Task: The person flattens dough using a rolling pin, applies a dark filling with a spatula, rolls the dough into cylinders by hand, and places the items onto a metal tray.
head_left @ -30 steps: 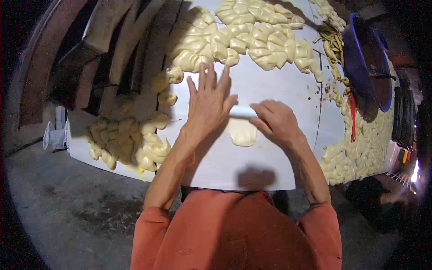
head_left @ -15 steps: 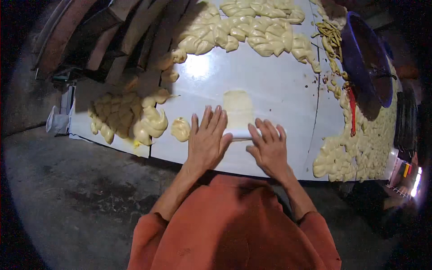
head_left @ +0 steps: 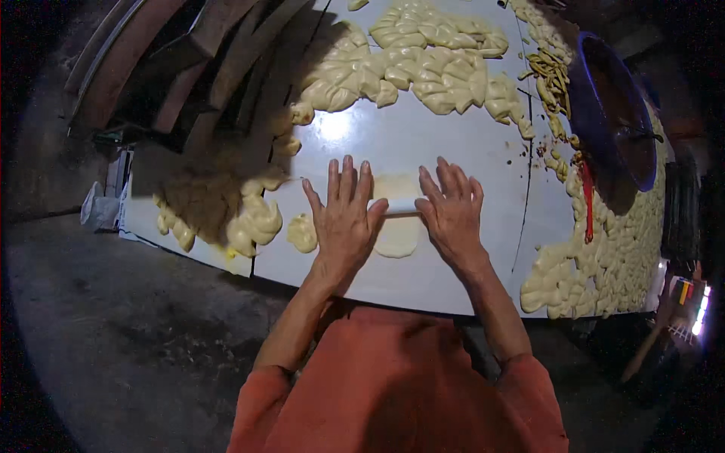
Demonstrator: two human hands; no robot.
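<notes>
Across most of the view spreads a white surface [head_left: 491,230], its near edge curving just in front of the person's red shirt [head_left: 332,392]. Dark wooden pieces [head_left: 219,45] stand stacked at its far left. Pale dough pieces [head_left: 596,264] crowd the right side, packed close together, while another cluster of dough [head_left: 445,68] lies along the far part. Near the right edge sits a purple basin [head_left: 593,113] with something brown inside.

Both hands are palm down, fingers spread and stretched forward, gripping nothing: the left hand [head_left: 345,223] and the right hand [head_left: 455,219] lie either side of a flattened dough sheet [head_left: 396,238] resting on the bare near-middle of the surface. A white rolling pin [head_left: 400,206] crosses that sheet, with dough showing on both sides; the hands touch its ends, thumbs toward each other. Beside the basin lies a long red utensil [head_left: 587,204]. Smallest, a rounded dough lump [head_left: 302,232] sits just left of the left hand.
</notes>
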